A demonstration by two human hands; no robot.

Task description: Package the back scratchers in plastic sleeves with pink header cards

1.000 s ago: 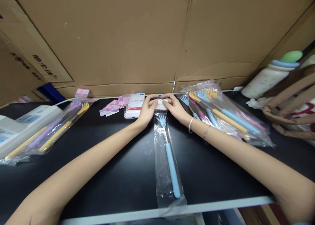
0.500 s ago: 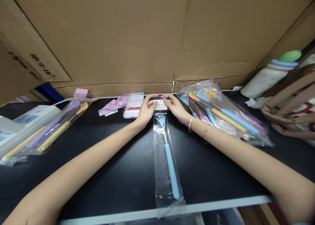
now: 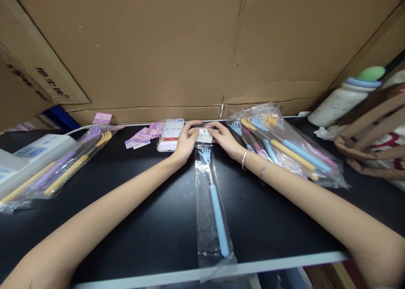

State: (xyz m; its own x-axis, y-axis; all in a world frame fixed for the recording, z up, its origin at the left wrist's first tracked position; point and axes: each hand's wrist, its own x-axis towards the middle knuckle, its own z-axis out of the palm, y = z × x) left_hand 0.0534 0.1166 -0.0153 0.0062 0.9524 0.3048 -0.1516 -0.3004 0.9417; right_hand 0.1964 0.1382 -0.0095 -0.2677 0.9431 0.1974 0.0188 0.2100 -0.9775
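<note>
head cam | fwd+dn | close abv desk (image 3: 142,225), nr edge (image 3: 278,262) at btm | faces cardbd wall (image 3: 158,48)

White power strip (image 3: 41,152) left, green-topped bottle (image 3: 343,100) right

We note muted light, soft sheen on the tabletop (image 3: 142,238) flanking the blue scratcher (image 3: 215,202), and wide-angle stretching farther outward.

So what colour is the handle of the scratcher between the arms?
The handle is light blue; head view.
</note>
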